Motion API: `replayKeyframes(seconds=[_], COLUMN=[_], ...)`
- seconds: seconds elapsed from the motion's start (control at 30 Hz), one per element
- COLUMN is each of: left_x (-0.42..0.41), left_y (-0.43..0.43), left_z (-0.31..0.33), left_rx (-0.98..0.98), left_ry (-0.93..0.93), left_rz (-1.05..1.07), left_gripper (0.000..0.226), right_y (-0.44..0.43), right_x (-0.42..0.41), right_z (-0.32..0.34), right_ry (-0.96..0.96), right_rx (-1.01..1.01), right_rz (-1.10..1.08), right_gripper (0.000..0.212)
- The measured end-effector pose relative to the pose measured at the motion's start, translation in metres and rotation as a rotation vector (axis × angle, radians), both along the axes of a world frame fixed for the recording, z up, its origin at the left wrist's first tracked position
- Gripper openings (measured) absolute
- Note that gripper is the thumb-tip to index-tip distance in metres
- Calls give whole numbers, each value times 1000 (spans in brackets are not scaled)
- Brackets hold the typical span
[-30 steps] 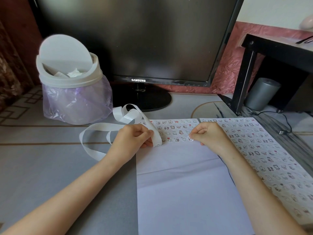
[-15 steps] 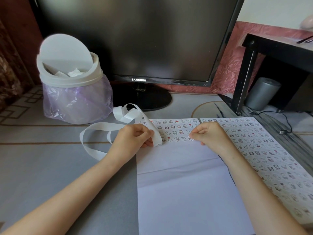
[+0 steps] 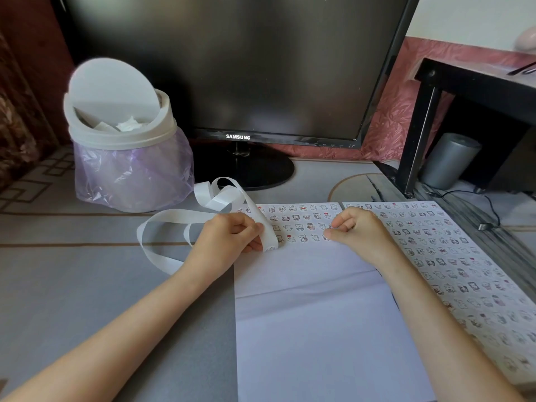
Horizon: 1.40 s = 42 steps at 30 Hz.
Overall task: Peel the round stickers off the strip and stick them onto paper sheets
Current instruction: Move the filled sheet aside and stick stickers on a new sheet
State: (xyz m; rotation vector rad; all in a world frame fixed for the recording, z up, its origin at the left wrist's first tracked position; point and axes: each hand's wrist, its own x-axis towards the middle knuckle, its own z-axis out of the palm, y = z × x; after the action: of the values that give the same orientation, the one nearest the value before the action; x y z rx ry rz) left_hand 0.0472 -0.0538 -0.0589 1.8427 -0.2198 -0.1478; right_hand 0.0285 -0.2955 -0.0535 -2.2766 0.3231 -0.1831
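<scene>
While my left hand (image 3: 229,239) pinches the strip (image 3: 269,227) and my right hand (image 3: 358,231) pinches a sticker (image 3: 326,237), careless lowering could crease it.

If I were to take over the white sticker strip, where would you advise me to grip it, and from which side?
Probably near its free end, where the white strip arches over the paper sheet: pinch its flat faces from the left, as the left hand does. The rest lies in loose loops toward the bin, so a grip there would give little control.
</scene>
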Motion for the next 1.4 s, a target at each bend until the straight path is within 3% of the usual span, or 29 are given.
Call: replayKeyframes(seconds=[0.2,0.37,0.57,0.7,0.9,1.03,1.17,1.4], left_x=[0,0,0,-1,-1,-4,-7,-9], left_y=[0,0,-1,0,0,-1,-1,-2], left_z=[0,0,0,0,3,12,17,18], left_rx=[9,15,10,12,-55,-207,-223,-234], left_ry=[-8,-8,2,-4,-5,2,-30,-24], left_rz=[-1,2,7,10,25,13,-5,-32], left_gripper=[23,22,23,21,22,21,21,23], right_y=[-4,-2,-3,-2,2,28,58,63], right_x=[2,3,5,2,2,-7,-17,-18], right_z=[-1,-4,-5,-2,1,18,25,19], right_ry=[-10,-15,-14,-12,-82,-273,-289,-271], right_rx=[25,13,-26,38,14,155,215,318], right_rz=[-5,-23,-32,-9,-2,240,479,467], right_gripper=[7,19,10,18,5,9,7,14])
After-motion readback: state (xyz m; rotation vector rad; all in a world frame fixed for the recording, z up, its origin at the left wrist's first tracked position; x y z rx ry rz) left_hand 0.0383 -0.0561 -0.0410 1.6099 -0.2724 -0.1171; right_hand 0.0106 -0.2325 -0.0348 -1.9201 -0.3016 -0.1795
